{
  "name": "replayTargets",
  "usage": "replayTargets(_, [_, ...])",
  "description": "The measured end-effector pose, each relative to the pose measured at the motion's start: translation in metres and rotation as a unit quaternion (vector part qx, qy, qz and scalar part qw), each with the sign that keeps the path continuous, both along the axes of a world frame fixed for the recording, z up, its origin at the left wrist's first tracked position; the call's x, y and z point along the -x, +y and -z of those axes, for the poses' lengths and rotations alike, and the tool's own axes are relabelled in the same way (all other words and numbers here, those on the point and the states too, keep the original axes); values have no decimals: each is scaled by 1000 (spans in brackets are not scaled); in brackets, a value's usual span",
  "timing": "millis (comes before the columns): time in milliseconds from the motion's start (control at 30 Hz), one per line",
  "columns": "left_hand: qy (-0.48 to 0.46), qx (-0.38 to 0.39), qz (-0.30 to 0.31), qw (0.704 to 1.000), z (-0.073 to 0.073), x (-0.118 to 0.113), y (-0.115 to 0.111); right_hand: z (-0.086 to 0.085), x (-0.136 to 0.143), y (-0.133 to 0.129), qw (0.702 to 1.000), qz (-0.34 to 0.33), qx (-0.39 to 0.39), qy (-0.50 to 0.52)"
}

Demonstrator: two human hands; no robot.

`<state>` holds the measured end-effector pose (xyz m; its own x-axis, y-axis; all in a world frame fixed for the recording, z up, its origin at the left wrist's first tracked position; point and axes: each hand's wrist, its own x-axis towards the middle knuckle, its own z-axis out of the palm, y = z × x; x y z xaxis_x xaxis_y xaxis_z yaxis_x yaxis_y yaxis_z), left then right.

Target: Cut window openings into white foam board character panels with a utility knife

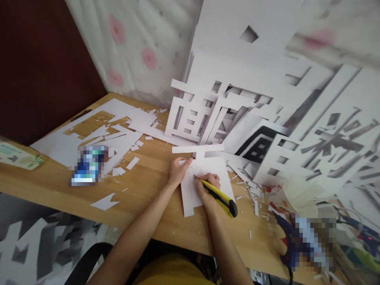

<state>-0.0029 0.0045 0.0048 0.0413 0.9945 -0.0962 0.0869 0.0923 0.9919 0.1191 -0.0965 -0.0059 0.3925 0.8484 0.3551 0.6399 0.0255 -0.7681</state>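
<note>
A white board character (224, 178), with a wide bar across its top, lies flat on the wooden table (154, 198) in front of me. My left hand (178, 172) grips its left edge, with the thumb across the upper corner; the other fingers are partly hidden. A yellow and black utility knife (221, 196) is in the closed fingers of my right hand (209, 184). Its tip points at the board's surface, beside faint drawn lines. Whether the blade presses into the board I cannot tell.
Cut-out white characters (185, 118) lean against the wall behind. Board offcuts (118, 138) and a blurred-out phone (89, 165) lie at left. Small scraps (252, 190), a paper cup (280, 198) and a dark blue tool, probably a glue gun (285, 237), are at right.
</note>
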Motion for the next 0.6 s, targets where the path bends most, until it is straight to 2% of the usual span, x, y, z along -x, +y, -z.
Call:
replayTargets(267, [-19,2,-5,1000,1,0,0,3,3,-19,1000,20,12,21])
replayTargets(600, [-35,0,-18,999,3,0,1,3,6,-43,999,9,29,24])
